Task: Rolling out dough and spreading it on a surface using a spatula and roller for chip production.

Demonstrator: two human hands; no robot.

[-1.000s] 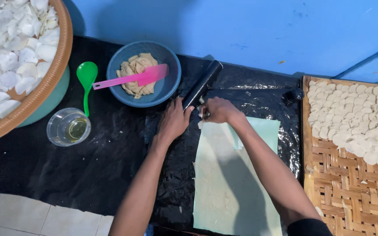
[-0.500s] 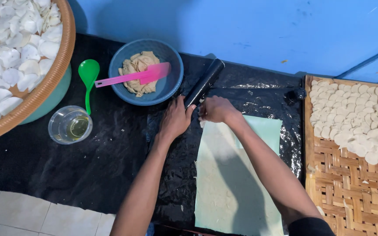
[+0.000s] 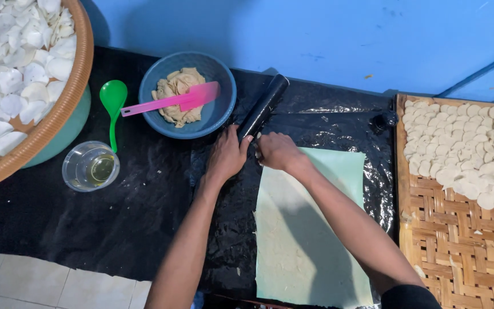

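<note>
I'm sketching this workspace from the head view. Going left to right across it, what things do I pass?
Round tray of white discs → green spoon → blue bowl of dough → black roller → pale dough sheet → woven tray with white discs.

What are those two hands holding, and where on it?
Both the left hand and right hand grip the near end of a black rolling pin.

Open black plastic sheet point(image 3: 87, 223) lay at lower left. A blue bowl point(image 3: 219, 86), green spoon point(image 3: 112, 106) and glass cup point(image 3: 91, 166) crowded the upper left; a woven tray point(image 3: 458, 252) blocked my right.
</note>
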